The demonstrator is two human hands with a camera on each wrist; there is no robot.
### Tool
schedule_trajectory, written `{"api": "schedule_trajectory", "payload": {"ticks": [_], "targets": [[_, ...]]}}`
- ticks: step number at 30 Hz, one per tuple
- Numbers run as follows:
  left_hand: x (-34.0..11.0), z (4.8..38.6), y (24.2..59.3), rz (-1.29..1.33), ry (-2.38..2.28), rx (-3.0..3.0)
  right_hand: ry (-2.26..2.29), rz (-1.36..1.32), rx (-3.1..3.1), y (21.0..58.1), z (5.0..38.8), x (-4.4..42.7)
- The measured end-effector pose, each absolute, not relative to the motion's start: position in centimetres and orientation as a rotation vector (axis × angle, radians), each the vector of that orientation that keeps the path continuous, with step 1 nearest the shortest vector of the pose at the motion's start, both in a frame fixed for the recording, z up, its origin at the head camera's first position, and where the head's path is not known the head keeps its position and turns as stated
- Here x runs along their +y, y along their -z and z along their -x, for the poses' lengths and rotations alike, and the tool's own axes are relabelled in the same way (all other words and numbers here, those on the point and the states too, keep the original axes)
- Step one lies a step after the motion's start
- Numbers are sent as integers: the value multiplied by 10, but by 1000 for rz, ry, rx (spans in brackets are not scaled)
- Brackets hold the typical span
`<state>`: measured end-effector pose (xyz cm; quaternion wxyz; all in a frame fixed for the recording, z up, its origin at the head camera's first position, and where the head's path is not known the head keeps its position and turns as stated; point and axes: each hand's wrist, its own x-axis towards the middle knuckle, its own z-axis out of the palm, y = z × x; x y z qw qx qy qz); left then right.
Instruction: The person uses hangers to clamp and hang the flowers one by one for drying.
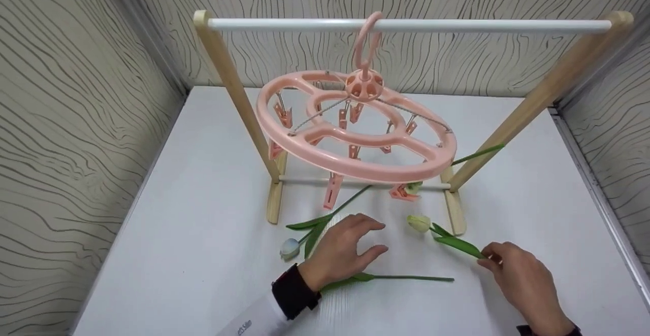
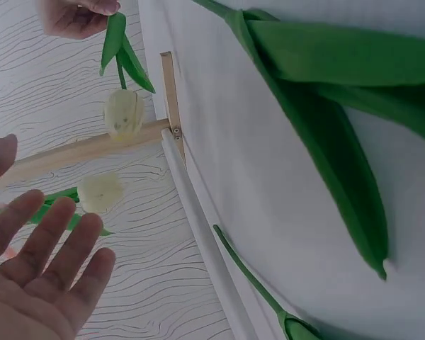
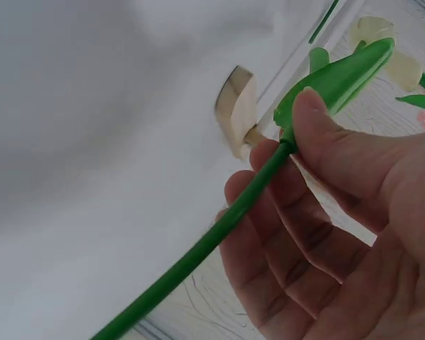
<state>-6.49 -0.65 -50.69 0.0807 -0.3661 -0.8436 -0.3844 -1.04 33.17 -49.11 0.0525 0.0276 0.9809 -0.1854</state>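
My right hand (image 1: 528, 280) pinches a pale yellow artificial tulip (image 1: 419, 223) at the stem just below its leaves, thumb against fingers in the right wrist view. The bloom points left and the stem (image 3: 198, 248) runs down past the fingers. Over the table, my left hand (image 1: 343, 247) holds nothing, its fingers spread and relaxed in the left wrist view. Beside it lies a bluish-white tulip (image 1: 290, 248); a second stem (image 1: 414, 278) lies under the left wrist, its bloom hidden. A pink round clip hanger (image 1: 355, 166) hangs above, with another pale tulip (image 2: 99, 193) at its right side.
A wooden rack with a white top bar (image 1: 284, 24) stands on the white table (image 1: 203, 173) and bears the hanger. Several pink clips (image 1: 332, 191) dangle from the ring. The rack's right foot (image 1: 455, 214) is close to the held tulip. Patterned walls (image 1: 61, 97) enclose the table.
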Motion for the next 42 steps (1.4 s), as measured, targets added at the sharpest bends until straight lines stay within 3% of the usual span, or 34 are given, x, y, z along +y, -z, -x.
{"api": "schedule_trajectory", "payload": {"ticks": [15,26,42], "targets": [[36,61,502,1298,713,-2610,544,201,3116,492,12,275],[41,62,503,1301,242,-2624,453,372,3187,493,15,246],[42,60,502,1305,21,-2653,288,694,3281,493,21,224]]}}
